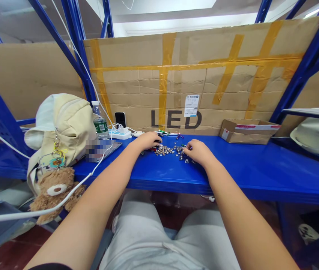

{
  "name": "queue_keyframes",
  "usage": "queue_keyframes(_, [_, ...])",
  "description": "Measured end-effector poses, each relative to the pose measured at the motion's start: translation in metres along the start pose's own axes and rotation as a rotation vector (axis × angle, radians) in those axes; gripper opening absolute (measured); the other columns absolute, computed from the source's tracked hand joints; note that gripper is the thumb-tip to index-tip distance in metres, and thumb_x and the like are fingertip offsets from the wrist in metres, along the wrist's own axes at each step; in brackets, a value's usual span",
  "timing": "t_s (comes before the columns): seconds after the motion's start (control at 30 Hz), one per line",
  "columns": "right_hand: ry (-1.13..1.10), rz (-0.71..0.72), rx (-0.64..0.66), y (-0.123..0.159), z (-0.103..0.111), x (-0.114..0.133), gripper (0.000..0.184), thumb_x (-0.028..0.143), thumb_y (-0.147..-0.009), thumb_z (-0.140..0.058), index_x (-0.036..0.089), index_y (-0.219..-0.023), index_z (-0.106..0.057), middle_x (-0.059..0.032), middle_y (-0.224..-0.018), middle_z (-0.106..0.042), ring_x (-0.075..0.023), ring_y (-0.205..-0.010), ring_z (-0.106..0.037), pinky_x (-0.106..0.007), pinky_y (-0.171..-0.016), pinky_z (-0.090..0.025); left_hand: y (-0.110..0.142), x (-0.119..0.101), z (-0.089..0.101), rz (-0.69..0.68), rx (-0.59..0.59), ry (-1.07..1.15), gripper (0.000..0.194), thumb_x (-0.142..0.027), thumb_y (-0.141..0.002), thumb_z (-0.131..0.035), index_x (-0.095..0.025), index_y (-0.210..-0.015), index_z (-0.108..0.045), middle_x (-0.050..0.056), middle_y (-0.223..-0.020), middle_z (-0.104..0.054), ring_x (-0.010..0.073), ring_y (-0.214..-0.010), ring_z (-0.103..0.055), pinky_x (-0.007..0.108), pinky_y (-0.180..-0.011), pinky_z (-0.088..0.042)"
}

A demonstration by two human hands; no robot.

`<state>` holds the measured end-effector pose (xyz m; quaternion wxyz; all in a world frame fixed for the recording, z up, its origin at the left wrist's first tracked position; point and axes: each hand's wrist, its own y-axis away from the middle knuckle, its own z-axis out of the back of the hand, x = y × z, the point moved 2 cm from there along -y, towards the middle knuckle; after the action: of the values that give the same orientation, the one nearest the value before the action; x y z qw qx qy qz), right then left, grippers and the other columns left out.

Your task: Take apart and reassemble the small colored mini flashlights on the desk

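Note:
A heap of small silver metal pieces (169,150) lies on the blue shelf (249,168), with a few coloured little parts (173,134) behind it. My left hand (147,141) rests at the heap's left edge, fingers curled down onto the pieces. My right hand (199,152) sits at the right edge, fingers pinched together among the pieces. What either hand holds is too small to make out.
A cream backpack (63,127) with a teddy-bear charm (55,189) stands at left, beside a water bottle (100,122), a power strip (120,133) with white cables and a phone (120,118). An open cardboard box (246,131) sits at right. Taped cardboard (199,75) backs the shelf.

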<state>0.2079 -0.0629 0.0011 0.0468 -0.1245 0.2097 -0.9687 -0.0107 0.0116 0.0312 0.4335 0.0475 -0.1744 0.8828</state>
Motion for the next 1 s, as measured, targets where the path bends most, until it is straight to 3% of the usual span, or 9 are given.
queue_keyframes(0.17, [0.029,-0.033,0.073,0.004,0.000,0.001,0.020,0.031,-0.077,-0.052,0.017,-0.063,-0.056,-0.0072,-0.089,-0.058,-0.0158,-0.072,-0.053,-0.027,-0.063,-0.037,0.002,0.000,0.002,0.032,-0.078,-0.110,0.024,-0.020,-0.084,-0.051,-0.030,-0.096,-0.069,0.003,-0.097,-0.063,0.0200,-0.094,-0.056,0.028,-0.075,-0.039])
queue_keyframes(0.27, [0.042,-0.043,0.114,0.005,-0.001,0.003,0.020,0.032,-0.078,-0.051,0.017,-0.066,-0.058,-0.0079,-0.090,-0.058,-0.0165,-0.073,-0.054,-0.027,-0.063,-0.037,0.002,-0.004,0.006,0.071,-0.142,-0.113,0.021,-0.028,-0.087,-0.051,-0.032,-0.097,-0.069,0.002,-0.101,-0.064,0.0227,-0.099,-0.052,0.032,-0.078,-0.037])
queue_keyframes(0.37, [0.033,-0.034,0.094,0.005,0.000,0.003,0.021,0.032,-0.080,-0.050,0.017,-0.067,-0.058,-0.0080,-0.091,-0.058,-0.0167,-0.074,-0.054,-0.027,-0.064,-0.037,0.002,-0.009,0.014,0.096,-0.265,-0.028,0.024,-0.037,-0.090,-0.048,-0.029,-0.107,-0.064,0.003,-0.106,-0.064,0.0232,-0.099,-0.051,0.034,-0.080,-0.035])
queue_keyframes(0.47, [0.030,-0.026,0.081,0.005,0.001,0.004,0.023,0.031,-0.082,-0.047,0.017,-0.068,-0.058,-0.0086,-0.091,-0.058,-0.0165,-0.074,-0.054,-0.027,-0.064,-0.037,0.002,-0.014,0.023,0.064,-0.370,0.038,0.025,-0.034,-0.093,-0.043,-0.022,-0.105,-0.061,0.005,-0.100,-0.065,0.0206,-0.095,-0.052,0.033,-0.081,-0.036])
queue_keyframes(0.6, [0.032,-0.020,0.086,0.005,0.001,0.003,0.025,0.033,-0.084,-0.046,0.017,-0.070,-0.059,-0.0088,-0.090,-0.058,-0.0170,-0.074,-0.054,-0.027,-0.064,-0.037,0.003,-0.018,0.027,-0.031,-0.544,0.065,0.022,-0.036,-0.089,-0.051,-0.024,-0.101,-0.065,0.006,-0.102,-0.060,0.0191,-0.097,-0.050,0.032,-0.084,-0.038])
queue_keyframes(0.7, [0.021,-0.005,0.083,0.004,-0.001,0.002,0.026,0.036,-0.085,-0.046,0.017,-0.071,-0.058,-0.0089,-0.090,-0.058,-0.0175,-0.075,-0.054,-0.027,-0.065,-0.037,0.004,-0.018,0.025,-0.025,-0.668,0.074,0.024,-0.039,-0.086,-0.056,-0.026,-0.102,-0.068,0.006,-0.098,-0.055,0.0184,-0.093,-0.049,0.032,-0.083,-0.041])
queue_keyframes(1.0, [0.036,0.029,0.091,0.002,-0.004,0.000,0.026,0.035,-0.085,-0.047,0.017,-0.070,-0.057,-0.0082,-0.085,-0.059,-0.0176,-0.074,-0.054,-0.027,-0.065,-0.037,0.005,-0.017,0.022,-0.058,-0.689,0.287,0.023,-0.031,-0.090,-0.052,-0.024,-0.107,-0.066,0.006,-0.096,-0.055,0.0147,-0.090,-0.055,0.030,-0.083,-0.046])
